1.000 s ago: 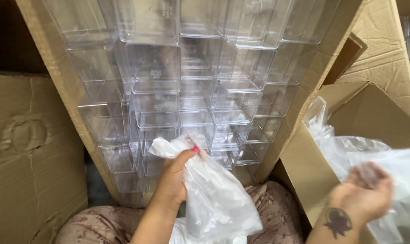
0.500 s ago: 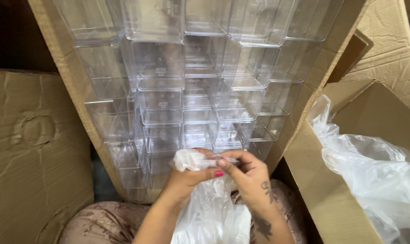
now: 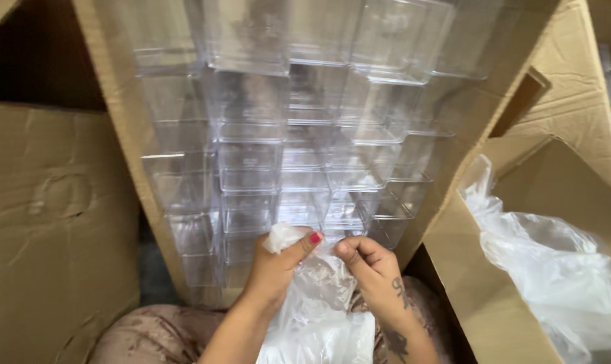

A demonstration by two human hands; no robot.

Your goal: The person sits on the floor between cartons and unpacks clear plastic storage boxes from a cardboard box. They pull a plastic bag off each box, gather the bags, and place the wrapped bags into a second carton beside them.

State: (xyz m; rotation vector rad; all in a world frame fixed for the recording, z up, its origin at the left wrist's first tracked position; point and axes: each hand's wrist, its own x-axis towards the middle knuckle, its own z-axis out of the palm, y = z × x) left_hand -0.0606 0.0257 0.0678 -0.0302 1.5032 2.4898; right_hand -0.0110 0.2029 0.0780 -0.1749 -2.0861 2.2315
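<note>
A big cardboard box stood open in front of the person, packed full with rows of clear plastic boxes, and a smaller carton on the right held more crinkly plastic bags. Low in the middle, over the lap, was one thin clear bag, and both hands pinched its top edge. The left hand was closed on a bunched corner and the right hand gripped the rim beside it, so a soft, slow pull apart with the fingertips seemed the best way to open it without a rip.
</note>
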